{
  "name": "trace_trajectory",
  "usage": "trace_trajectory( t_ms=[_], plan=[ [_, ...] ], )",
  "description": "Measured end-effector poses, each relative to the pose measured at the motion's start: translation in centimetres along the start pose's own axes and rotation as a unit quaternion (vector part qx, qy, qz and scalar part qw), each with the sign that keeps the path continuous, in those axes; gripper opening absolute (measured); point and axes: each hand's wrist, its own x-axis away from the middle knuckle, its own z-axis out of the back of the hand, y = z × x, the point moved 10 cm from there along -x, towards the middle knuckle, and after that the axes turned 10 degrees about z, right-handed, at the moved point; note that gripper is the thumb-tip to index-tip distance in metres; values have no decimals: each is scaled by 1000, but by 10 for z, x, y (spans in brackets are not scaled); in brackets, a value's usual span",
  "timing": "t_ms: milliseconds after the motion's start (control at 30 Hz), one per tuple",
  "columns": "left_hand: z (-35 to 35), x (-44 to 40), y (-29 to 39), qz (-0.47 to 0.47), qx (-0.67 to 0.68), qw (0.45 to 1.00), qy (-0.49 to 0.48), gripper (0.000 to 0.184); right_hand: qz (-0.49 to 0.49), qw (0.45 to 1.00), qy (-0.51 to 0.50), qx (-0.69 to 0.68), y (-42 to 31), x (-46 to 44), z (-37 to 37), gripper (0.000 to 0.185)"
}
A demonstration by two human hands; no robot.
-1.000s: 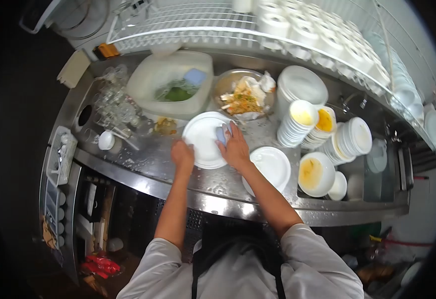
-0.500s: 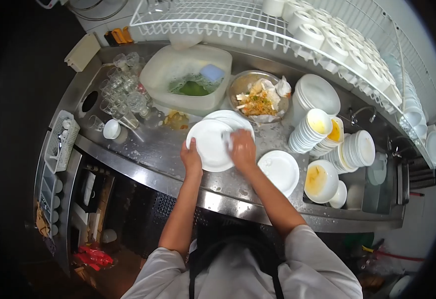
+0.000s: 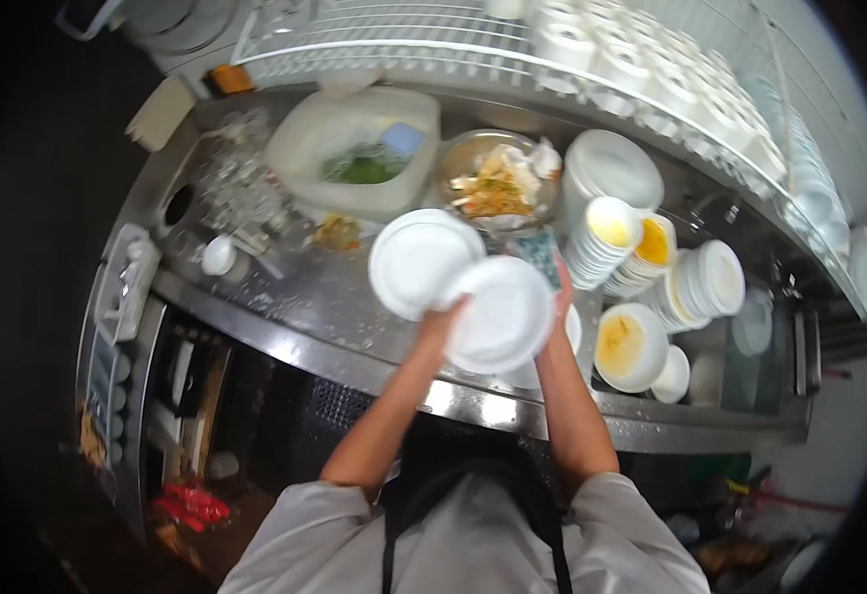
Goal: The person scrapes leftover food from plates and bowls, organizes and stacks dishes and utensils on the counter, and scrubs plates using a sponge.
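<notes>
A white plate (image 3: 501, 315) is lifted off the counter, its left edge gripped by my left hand (image 3: 440, 329). My right hand (image 3: 561, 293) is at the plate's right edge, partly hidden by it. From its fingers sticks a blurred green-and-white scrubbing pad (image 3: 538, 253). Other white plates (image 3: 419, 259) lie stacked on the counter just left of and behind the held one. Beneath my right hand, another white plate (image 3: 574, 330) shows only in part.
A tub of soapy water (image 3: 354, 193) and a metal bowl of food scraps (image 3: 499, 215) stand behind. Glasses (image 3: 240, 183) crowd the left. Stacked bowls (image 3: 597, 252) and a soiled bowl (image 3: 631, 346) are at right by the sink. A wire rack (image 3: 404, 45) hangs above.
The held plate has moved right, away from the plates it was over, and toward the plate at right. My right hand has shifted from the plate's face to its right edge. The view has shifted slightly.
</notes>
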Motion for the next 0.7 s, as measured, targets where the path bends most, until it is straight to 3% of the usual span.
trace_trajectory(
  t_ms=[33,67,100,133,167,233,333,433,500,567,600,700],
  plan=[
    [-25,15,5,-29,-111,993,0,81,-21,999,-13,-39,17,1,11,40],
    [-47,-10,-27,-8,-117,993,-34,88,-36,996,-21,-77,37,2,35,42],
    [-64,13,-22,-3,-30,999,-15,90,-42,993,-23,-112,49,8,61,45],
    [-56,3,-27,4,-25,999,47,87,93,985,-53,133,39,18,75,43],
    [-55,-8,-34,12,-24,995,101,85,79,986,22,143,38,36,78,42],
    [-69,-5,-30,-7,14,1000,-13,86,61,968,182,159,10,89,72,41],
    [-68,7,-14,-183,-129,975,0,68,49,954,228,187,-26,121,114,39],
    [-63,1,-46,-262,-252,930,64,51,153,927,290,180,-80,124,165,36],
    [-58,6,-61,-259,-350,888,148,44,238,853,305,351,-115,124,181,34],
    [-59,21,-52,-223,-420,865,157,45,295,724,259,566,-138,119,163,33],
    [-59,22,-45,-222,-442,857,146,46,278,702,241,610,-139,116,150,34],
    [-41,41,0,-281,-474,816,173,46,356,555,149,737,-122,105,89,36]
  ],
)
